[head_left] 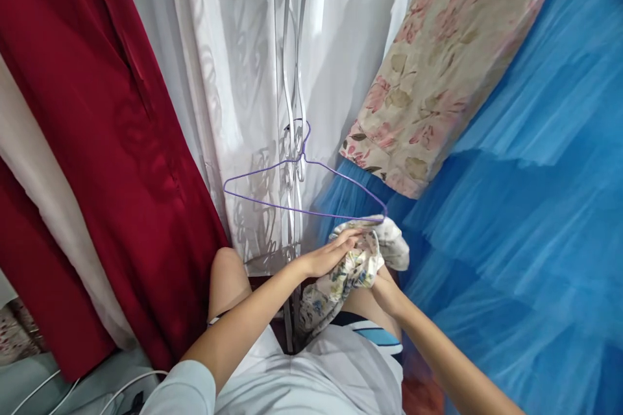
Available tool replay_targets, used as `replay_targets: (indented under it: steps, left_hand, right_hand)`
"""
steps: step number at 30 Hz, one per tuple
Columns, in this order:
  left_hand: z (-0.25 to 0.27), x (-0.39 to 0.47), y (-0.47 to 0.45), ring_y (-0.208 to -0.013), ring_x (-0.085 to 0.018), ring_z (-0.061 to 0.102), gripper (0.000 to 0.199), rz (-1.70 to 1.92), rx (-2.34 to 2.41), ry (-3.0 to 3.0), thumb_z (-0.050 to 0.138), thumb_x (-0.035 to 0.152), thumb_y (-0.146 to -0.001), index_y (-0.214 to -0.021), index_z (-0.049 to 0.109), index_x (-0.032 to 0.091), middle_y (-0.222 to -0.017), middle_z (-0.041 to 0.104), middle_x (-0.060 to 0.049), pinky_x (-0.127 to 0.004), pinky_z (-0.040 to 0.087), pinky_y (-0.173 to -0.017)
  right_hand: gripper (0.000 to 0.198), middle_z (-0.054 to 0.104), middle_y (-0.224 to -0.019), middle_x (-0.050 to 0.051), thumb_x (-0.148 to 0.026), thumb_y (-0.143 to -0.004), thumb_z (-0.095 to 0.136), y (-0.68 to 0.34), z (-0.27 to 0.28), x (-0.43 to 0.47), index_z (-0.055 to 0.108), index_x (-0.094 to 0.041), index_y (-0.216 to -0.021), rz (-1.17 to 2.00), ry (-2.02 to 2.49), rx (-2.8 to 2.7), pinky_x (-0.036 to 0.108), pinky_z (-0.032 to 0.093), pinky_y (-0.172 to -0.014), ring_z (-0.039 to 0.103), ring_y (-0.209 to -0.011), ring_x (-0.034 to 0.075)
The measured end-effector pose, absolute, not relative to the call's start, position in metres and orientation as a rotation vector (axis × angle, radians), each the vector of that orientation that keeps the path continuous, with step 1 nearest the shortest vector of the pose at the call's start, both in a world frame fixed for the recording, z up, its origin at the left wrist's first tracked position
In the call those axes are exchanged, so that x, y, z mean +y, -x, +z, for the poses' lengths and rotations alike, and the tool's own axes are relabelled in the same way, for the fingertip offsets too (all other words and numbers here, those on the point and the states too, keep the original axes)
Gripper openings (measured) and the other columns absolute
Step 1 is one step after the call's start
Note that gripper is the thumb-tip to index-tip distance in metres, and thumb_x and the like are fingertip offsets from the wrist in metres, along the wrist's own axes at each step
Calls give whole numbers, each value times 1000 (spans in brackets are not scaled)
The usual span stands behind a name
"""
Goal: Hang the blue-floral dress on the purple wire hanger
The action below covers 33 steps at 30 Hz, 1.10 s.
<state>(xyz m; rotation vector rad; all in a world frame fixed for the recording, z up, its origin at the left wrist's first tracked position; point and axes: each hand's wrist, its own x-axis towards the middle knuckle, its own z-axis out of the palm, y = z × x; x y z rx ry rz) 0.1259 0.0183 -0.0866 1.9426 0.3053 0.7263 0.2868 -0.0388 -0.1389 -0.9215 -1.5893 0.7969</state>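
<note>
A purple wire hanger (272, 204) hangs in front of me. Its right end meets the top of a bunched, light floral garment (360, 269) with blue, yellow and green print. My left hand (333, 253) reaches across from the left and grips the garment near its upper edge, fingers fairly straight along the fabric. From the right, my right hand (387, 288) holds the same garment from below and behind; folds hide most of its fingers. The lower part of the cloth droops between my legs. The hanger's left arm is bare.
The hanger's hook is at a white metal stand (299, 91) with curled ends. White curtains (243, 45) hang behind it. A red garment (160, 162) drapes at left; a beige floral cloth (413, 97) and a blue tulle skirt (525, 207) hang at right. White cables (131, 379) lie lower left.
</note>
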Motion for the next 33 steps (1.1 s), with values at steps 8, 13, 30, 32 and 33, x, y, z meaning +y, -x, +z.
replay_targets:
  steps: [8, 13, 30, 32, 33]
  left_hand:
    - [-110, 25, -52, -63, -15, 55, 55, 492, 648, -2452, 45, 68, -86, -66, 59, 19, -60, 56, 1, -34, 47, -87]
    - [-128, 31, 36, -68, -18, 58, 36, 502, 929, -2570, 67, 56, -76, -62, 65, 22, -64, 60, 0, -43, 38, -102]
    - [6, 106, 89, -98, -23, 57, 31, 1214, 1195, -2629, 42, 40, -95, -100, 65, 20, -101, 66, -7, -31, 39, -91]
    - [11, 100, 64, -89, -21, 59, 26, 1356, 1153, -2575, 44, 38, -95, -98, 63, 20, -96, 67, -5, -29, 41, -83]
    - [12, 97, 53, -86, -20, 60, 22, 1414, 1163, -2544, 47, 36, -94, -99, 62, 21, -94, 67, -4, -28, 41, -81]
  right_hand:
    - [55, 73, -71, 13, -53, -88, 33, -293, -90, -58, 73, -16, -90, 1479, 1257, -1482, 45, 54, -80, 71, -85, 35]
    - [67, 72, -70, 13, -70, -85, 32, -312, -56, -45, 72, -16, -82, 1512, 1190, -1456, 41, 55, -70, 70, -71, 32]
    - [31, 73, -75, 6, -22, -74, 48, -268, -41, 69, 75, -10, -84, 326, 1305, -1877, 28, 48, -66, 65, -76, 24]
    - [31, 75, -81, 6, -24, -75, 50, -266, -44, 54, 75, -11, -87, 452, 1192, -1909, 30, 50, -68, 66, -81, 27]
    - [32, 75, -85, 6, -25, -76, 51, -266, -45, 46, 75, -11, -92, 529, 1123, -1921, 32, 51, -72, 67, -85, 28]
